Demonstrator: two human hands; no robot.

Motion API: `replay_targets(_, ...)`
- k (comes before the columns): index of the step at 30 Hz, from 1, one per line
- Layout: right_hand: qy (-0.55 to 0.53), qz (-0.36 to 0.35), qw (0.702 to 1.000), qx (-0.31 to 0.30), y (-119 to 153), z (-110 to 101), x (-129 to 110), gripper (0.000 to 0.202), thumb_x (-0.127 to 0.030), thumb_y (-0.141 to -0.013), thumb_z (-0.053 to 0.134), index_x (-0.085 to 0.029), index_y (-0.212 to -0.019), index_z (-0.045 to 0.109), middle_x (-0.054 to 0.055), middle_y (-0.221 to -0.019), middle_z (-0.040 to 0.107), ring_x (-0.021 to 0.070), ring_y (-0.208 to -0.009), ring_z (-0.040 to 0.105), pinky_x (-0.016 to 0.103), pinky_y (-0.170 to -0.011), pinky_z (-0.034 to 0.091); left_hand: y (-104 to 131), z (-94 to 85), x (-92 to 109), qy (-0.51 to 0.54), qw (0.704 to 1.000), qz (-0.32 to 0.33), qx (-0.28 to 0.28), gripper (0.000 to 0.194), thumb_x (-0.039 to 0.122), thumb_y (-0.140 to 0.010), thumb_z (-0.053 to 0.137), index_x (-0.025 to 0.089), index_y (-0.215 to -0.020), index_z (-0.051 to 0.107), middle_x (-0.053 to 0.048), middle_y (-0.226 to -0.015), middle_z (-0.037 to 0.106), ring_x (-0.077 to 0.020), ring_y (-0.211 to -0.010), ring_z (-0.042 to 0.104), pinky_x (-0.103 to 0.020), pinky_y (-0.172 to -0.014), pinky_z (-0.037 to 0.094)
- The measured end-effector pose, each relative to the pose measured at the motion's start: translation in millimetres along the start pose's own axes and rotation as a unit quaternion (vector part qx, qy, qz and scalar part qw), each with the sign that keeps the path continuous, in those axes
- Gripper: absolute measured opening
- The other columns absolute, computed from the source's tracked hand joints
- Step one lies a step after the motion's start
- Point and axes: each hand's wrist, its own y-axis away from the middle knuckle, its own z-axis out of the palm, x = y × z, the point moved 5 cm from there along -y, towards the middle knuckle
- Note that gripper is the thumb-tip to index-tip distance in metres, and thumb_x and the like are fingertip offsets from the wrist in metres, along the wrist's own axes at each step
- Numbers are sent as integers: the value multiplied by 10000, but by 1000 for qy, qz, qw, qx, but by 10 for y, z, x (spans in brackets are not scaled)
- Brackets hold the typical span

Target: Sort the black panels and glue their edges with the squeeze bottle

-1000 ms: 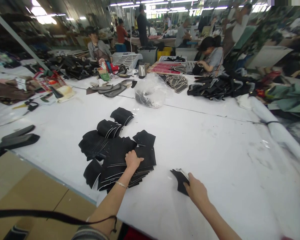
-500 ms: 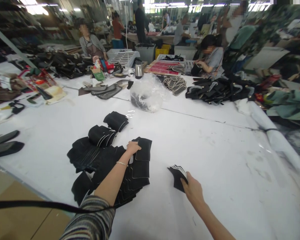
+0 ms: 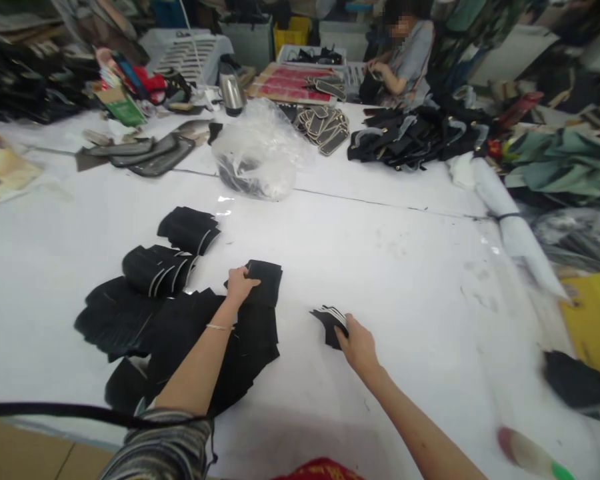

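- Several thin black sheets with pale edges, a broad overlapping spread (image 3: 180, 333), lie on the white-covered bench (image 3: 405, 267), left of and beneath the left forearm. Two smaller fanned black stacks (image 3: 155, 267) (image 3: 186, 227) sit just beyond it.
- Across the bench stand a clear plastic bag with dark contents (image 3: 260, 153) and, to its left, a steel kettle (image 3: 231, 90).
- The left hand (image 3: 239, 285) has just shifted to the far right corner of the spread, onto a squarish black piece (image 3: 269, 283). Its fingers and thumb touch that piece, with the thumb apart from the fingers; I cannot tell whether this grip has closed on an edge or merely presses down. The piece now reads as the spread's far end, its near side touching the sheets below.
- The right hand (image 3: 361, 343) has hardly changed: its grip is closed, thumb against fingers, on a small fan of black pieces with white edges (image 3: 331, 327). They are well apart from the left hand, their free ends pointing left.
- With the view turned, a bright yellow object (image 3: 595, 320) has come in at the right edge, a crumpled dark piece (image 3: 575, 380) just beside it.
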Motion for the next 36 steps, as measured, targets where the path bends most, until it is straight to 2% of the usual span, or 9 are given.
replay_targets(3, 4, 12, 1000, -9, 39, 3, 21, 121, -274, -987, 449, -167, -1041, 465, 62, -966, 638, 182, -799, 614, 275, -648, 317, 87, -13, 142, 28, 999, 39, 8, 260, 282, -672, 689, 191, -828, 502, 25, -824, 549, -157, -820, 542, -267, -750, 450)
replay_targets(6, 3, 14, 1000, -17, 74, 10, -2, 121, -268, -988, 450, -169, -1058, 458, 67, -988, 631, 184, -820, 614, 277, -655, 326, 308, -59, 310, 160, 985, 62, -6, 430, 257, -653, 689, 200, -1026, 485, 26, -863, 594, -152, -796, 579, -271, -737, 479)
replay_targets(10, -2, 14, 1000, -21, 121, 27, -64, 123, -249, -985, 448, -167, -1077, 447, 79, -1016, 621, 192, -847, 616, 276, -660, 344, 784, -47, 483, 286, 950, 58, -108, 464, 274, -612, 706, 163, -1028, 534, -16, -877, 654, -188, -788, 628, -297, -697, 516)
replay_targets(14, -8, 14, 1000, -25, 166, 55, -125, 139, -254, -983, 447, -169, -1093, 449, 84, -1030, 614, 203, -885, 610, 277, -676, 370, 1293, 147, 497, 216, 947, 26, -235, 279, 265, -608, 684, 155, -850, 599, -11, -785, 665, -202, -747, 635, -300, -653, 521)
replay_targets(19, -16, 1, 1000, -26, 234, 92, -210, 161, -233, -968, 458, -179, -1120, 453, 88, -1080, 601, 212, -976, 581, 279, -719, 397, 1688, 518, 413, 250, 915, -55, -312, 244, 224, -599, 654, 163, -828, 597, -8, -728, 668, -199, -671, 649, -293, -610, 514)
replay_targets(26, -25, -16, 999, -42, 242, 86, -270, 198, -241, -970, 457, -180, -1159, 451, 92, -1099, 599, 217, -987, 577, 286, -740, 410, 1702, 847, 386, 274, 898, -132, -317, 195, 159, -607, 635, 152, -799, 598, -8, -659, 643, -175, -628, 625, -267, -588, 496)
replay_targets(29, -47, -36, 996, -60, 225, 22, -303, 244, -365, -1007, 403, -179, -1148, 473, 99, -1091, 610, 223, -970, 597, 290, -749, 408, 1615, 934, 470, 284, 896, -147, -307, 122, 152, -650, 599, 152, -772, 587, 1, -613, 605, -160, -588, 597, -261, -560, 490)
replay_targets(33, -104, -55, 987, -107, 231, 5, -371, 573, -587, -939, 446, -151, -1309, 402, 148, -1214, 581, 278, -1074, 585, 333, -816, 418, 1508, 1042, 635, 316, 893, -164, -273, 106, 205, -766, 504, 140, -795, 582, -33, -660, 621, -167, -619, 604, -263, -538, 507)
replay_targets(36, -106, -54, 987, -107, 185, 17, -430, 857, -559, -823, 630, -133, -1445, 223, 178, -1336, 508, 315, -1177, 528, 357, -853, 420, 1452, 1088, 721, 339, 889, -157, -264, 241, 286, -856, 452, 115, -787, 608, -77, -706, 656, -186, -680, 640, -285, -596, 545)
